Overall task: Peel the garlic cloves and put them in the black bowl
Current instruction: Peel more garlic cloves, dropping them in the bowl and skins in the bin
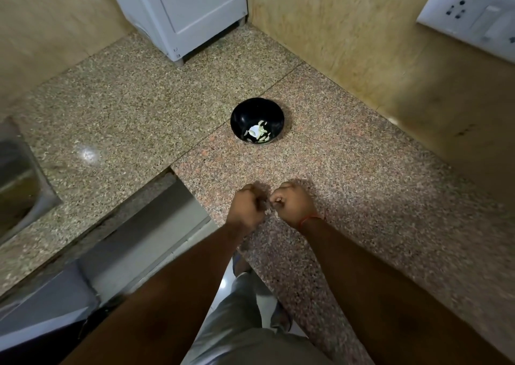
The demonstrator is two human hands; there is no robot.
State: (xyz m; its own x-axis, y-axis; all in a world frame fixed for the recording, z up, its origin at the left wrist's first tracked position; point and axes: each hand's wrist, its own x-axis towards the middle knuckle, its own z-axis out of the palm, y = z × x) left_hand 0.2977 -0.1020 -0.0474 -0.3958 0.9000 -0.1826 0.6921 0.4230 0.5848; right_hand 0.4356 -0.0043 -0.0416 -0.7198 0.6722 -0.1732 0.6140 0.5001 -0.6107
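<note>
The black bowl (257,120) stands on the granite counter (348,175), with several pale garlic cloves (261,134) lying in its bottom. Nearer to me, my left hand (246,205) and my right hand (291,203) are held close together just above the counter, both with fingers curled inward. A small pale bit of garlic (268,211) shows in the gap between them, mostly hidden by the fingers. I cannot tell which hand holds most of it.
A white appliance (189,10) stands at the back of the counter. A steel sink (16,180) lies at the far left. A wall socket plate (471,10) sits at the upper right. The counter's front edge runs below my forearms.
</note>
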